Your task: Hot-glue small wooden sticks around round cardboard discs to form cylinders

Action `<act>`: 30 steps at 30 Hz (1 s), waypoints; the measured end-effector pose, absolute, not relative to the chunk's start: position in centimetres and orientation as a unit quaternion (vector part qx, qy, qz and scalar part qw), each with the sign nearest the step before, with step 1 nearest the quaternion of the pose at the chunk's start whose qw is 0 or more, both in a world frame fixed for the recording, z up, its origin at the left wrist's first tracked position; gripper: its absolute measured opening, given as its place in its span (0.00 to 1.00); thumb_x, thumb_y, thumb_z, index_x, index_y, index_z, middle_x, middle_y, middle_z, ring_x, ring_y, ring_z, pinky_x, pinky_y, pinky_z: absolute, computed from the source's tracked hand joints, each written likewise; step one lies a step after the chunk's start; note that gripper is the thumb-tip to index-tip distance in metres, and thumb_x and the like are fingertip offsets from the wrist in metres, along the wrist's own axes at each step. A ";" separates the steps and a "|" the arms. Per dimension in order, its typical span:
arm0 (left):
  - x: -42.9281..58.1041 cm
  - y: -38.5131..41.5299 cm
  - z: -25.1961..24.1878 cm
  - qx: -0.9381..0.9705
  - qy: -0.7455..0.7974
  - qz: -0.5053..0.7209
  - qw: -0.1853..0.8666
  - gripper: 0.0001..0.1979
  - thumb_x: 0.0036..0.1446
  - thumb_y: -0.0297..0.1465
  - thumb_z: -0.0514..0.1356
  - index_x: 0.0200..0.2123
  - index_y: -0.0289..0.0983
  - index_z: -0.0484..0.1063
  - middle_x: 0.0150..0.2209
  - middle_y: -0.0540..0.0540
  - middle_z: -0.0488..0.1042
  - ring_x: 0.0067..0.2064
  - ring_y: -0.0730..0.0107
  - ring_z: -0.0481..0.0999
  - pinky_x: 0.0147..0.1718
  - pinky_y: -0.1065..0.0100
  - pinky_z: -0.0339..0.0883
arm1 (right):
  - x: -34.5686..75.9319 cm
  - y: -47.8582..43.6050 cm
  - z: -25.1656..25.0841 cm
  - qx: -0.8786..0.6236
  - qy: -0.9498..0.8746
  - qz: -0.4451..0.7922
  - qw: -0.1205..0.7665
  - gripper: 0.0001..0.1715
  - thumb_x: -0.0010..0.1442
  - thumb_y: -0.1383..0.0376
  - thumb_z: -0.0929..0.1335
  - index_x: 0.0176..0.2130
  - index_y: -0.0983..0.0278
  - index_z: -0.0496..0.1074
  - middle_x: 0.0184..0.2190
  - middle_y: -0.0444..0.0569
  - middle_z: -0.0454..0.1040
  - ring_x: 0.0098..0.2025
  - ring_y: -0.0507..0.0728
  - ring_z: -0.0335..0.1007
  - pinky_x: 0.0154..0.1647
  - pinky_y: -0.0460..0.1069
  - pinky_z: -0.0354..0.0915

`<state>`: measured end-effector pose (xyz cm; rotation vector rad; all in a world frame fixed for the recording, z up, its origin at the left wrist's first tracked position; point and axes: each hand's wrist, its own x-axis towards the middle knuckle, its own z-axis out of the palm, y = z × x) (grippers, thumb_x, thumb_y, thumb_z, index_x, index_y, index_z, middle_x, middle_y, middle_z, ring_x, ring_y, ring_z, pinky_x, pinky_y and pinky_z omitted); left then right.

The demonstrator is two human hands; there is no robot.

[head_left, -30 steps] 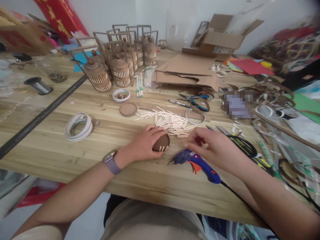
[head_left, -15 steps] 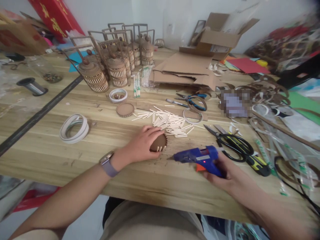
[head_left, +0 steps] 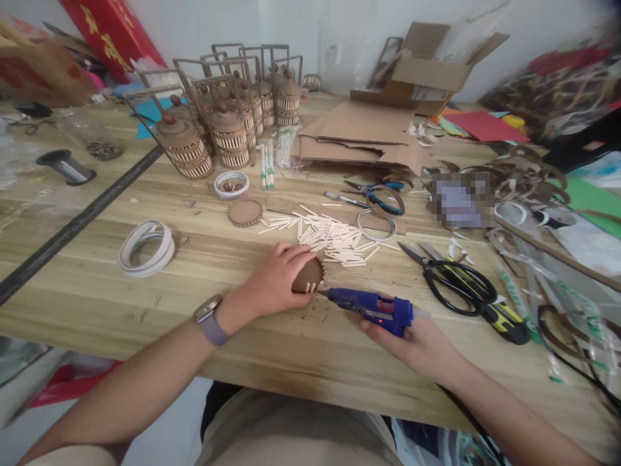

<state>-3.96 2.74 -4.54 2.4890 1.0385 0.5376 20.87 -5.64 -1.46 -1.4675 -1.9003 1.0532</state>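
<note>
Your left hand (head_left: 272, 281), grip clamped on a brown disc (head_left: 305, 278), holds it beside the nozzle (head_left: 323, 293) of the glue gun (head_left: 359, 305) clasped in your right hand (head_left: 423, 344).

On the pale wooden table (head_left: 272, 349), the round brown cardboard base (head_left: 305, 278) sits in the left hand (head_left: 272, 281), before the thin pale wooden sticks (head_left: 334, 241). Right of it is the blue plastic glue gun (head_left: 371, 307) in the right hand (head_left: 422, 343), then the black-handled metal scissors (head_left: 460, 285). Brown cylindrical lidded baskets (head_left: 230, 139) stand behind, leftward.
</note>
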 end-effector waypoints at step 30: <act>-3.9 2.7 -4.4 0.890 0.370 0.188 0.188 0.35 0.50 0.35 0.66 0.61 0.35 0.64 0.62 0.36 0.66 0.61 0.44 0.61 0.61 0.44 0.60 | 20.9 -6.1 -2.9 -0.512 -0.775 0.262 0.263 0.08 0.62 0.60 0.66 0.34 0.59 0.72 0.33 0.49 0.79 0.37 0.59 0.76 0.39 0.51 0.70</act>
